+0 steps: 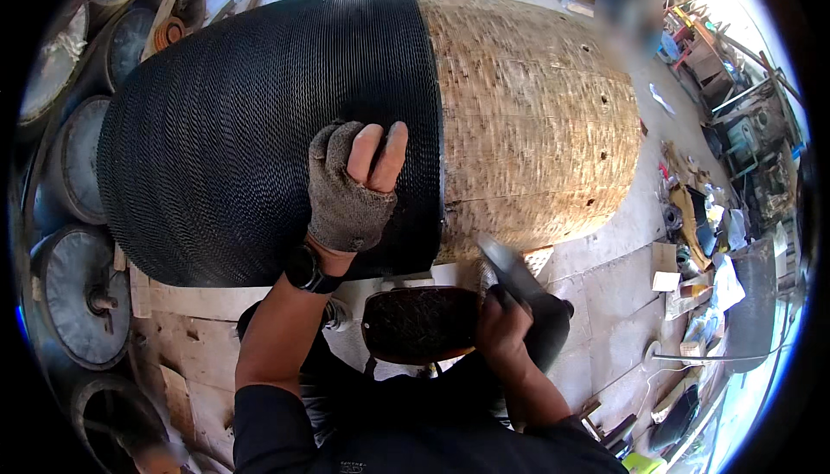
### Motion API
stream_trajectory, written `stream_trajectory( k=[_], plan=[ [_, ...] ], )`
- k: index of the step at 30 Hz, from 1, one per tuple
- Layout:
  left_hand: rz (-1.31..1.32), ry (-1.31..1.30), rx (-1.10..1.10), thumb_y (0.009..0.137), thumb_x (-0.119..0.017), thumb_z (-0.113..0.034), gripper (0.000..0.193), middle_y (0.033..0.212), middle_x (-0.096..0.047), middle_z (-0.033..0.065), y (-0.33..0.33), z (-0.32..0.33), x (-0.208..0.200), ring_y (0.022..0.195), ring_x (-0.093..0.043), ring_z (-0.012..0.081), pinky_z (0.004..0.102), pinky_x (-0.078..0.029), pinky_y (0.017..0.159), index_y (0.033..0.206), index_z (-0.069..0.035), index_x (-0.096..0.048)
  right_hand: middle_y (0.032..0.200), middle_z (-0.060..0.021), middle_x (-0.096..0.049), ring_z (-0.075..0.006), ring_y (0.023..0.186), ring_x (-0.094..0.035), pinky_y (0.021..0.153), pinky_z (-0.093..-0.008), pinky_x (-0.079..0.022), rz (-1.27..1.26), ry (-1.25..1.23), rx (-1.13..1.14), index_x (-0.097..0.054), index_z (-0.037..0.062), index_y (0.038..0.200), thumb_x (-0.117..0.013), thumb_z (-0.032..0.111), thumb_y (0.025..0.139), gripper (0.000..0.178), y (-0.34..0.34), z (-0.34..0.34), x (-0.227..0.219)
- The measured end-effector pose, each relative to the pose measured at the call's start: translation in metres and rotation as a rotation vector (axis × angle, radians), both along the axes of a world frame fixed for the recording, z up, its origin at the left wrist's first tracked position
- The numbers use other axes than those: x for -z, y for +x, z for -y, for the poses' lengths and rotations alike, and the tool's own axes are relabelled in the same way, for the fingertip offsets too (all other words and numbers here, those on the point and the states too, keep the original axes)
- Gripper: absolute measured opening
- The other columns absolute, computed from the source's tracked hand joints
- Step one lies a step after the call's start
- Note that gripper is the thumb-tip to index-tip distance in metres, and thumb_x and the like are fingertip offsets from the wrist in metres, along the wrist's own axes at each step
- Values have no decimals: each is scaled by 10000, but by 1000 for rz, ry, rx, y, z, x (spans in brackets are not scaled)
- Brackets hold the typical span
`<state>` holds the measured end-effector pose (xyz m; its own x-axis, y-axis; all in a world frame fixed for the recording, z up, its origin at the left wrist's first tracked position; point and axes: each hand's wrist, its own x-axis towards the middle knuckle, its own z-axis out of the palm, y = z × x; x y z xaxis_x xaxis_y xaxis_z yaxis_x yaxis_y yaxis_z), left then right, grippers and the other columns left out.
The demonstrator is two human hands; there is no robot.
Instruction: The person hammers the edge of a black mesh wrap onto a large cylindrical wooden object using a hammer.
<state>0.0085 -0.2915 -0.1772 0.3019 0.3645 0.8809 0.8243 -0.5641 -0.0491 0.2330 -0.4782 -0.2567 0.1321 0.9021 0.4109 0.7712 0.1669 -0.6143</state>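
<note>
A large barrel-shaped drum (536, 102) lies across in front of me, its right part bare, tool-marked wood. Black ridged covering (233, 146) wraps its left part. My left hand (356, 184), in a grey knitted glove with two bare digits, rests on the covering near its right edge. Its fingers are curled, with the bare tips close together; anything between them is hidden. Below the drum's wooden part, my right hand (504, 323) is closed around a flat grey metal tool (510, 267), smeared by motion, its kind unclear. A dark shallow tray (419, 323) with thin dark bits sits between my knees.
Several large dark rollers (82, 297) with round end faces line the left side. Scraps, wood pieces and packaging (692, 249) litter the floor at right. A thin rod (718, 357) stretches across the lower right. A blurred round shape (628, 9) is beyond the drum.
</note>
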Motion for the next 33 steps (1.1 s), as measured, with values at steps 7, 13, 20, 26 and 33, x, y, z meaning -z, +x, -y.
stream_trajectory(
  k=[7, 13, 20, 26, 33],
  plan=[
    [60, 6, 64, 772, -678, 24, 430, 1072, -603, 87, -1, -2, -7, 960, -615, 285, 479, -510, 868, 1176, -111, -621, 716, -183, -575, -322, 552, -579, 513, -375, -463, -52, 199, -167, -512, -20, 1015, -563, 12, 903, 127, -6, 1, -37],
    [41, 18, 29, 777, -675, 20, 370, 1076, -605, 91, -3, -6, -6, 965, -611, 292, 471, -507, 875, 1127, -82, -611, 885, -324, -627, -484, 822, -671, 681, -446, -535, -18, -318, 13, -482, -46, 1237, -557, 50, 937, 324, -14, -12, -16],
    [34, 4, 18, 774, -682, 12, 367, 1085, -601, 92, 0, -5, -11, 970, -609, 288, 472, -505, 869, 1120, -85, -608, 818, -238, -632, -345, 711, -689, 589, -419, -517, -159, 154, -128, -536, -40, 1015, -555, 82, 951, 139, -3, 7, -11],
    [54, 43, 16, 765, -683, 2, 367, 1100, -573, 90, 1, -7, -9, 979, -597, 290, 473, -499, 853, 1108, -105, -606, 715, -245, -631, -439, 661, -668, 555, -465, -521, -146, -167, 18, -540, -11, 975, -655, 150, 924, 204, -11, 5, -12],
    [13, -22, -25, 760, -666, -50, 358, 1087, -545, 99, -1, -3, -13, 970, -581, 291, 470, -494, 862, 1108, -76, -588, 834, -251, -622, -324, 692, -666, 642, -412, -528, 42, -227, 67, -472, -29, 1041, -572, 97, 960, 180, -14, -9, -10]
  ],
)
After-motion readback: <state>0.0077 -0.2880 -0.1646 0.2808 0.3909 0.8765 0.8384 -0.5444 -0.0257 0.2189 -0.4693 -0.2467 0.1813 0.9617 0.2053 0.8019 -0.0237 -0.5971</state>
